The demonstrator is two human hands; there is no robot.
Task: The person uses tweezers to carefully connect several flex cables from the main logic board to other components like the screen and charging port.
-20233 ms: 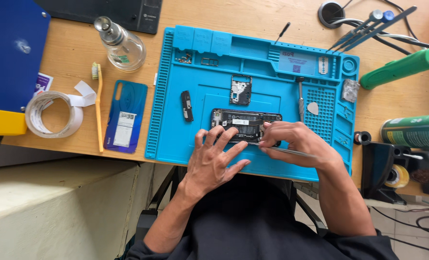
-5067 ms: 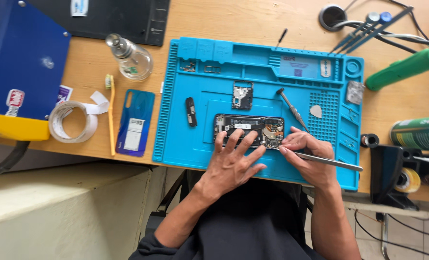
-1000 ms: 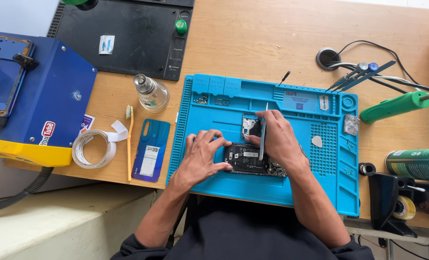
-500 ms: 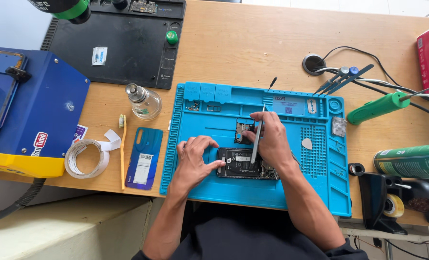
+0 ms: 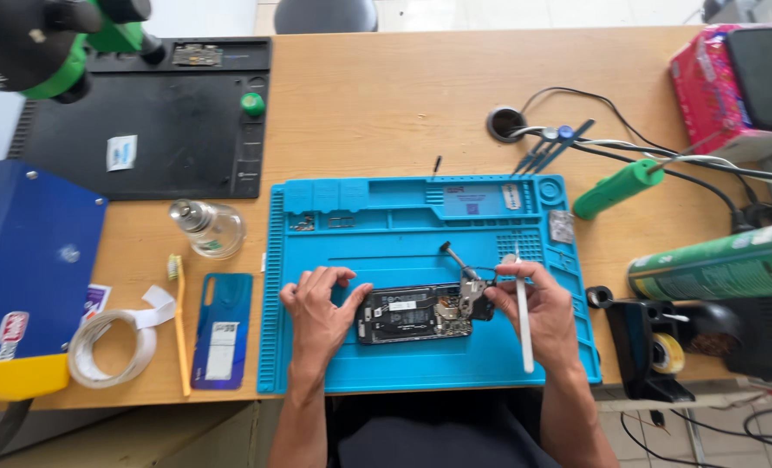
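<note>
Head view: right hand (image 5: pixel 537 308) lifted small part (image 5: pixel 472 295).

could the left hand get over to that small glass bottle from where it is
Probably yes. The left hand rests on the opened phone, and the glass bottle stands just off the blue mat up to its left, with only bare mat and desk between.

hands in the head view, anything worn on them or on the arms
Both are bare: the left hand and right hand show no gloves, rings, watch or bands, and no sleeves cover the forearms down to the bottom edge of the picture.
</note>
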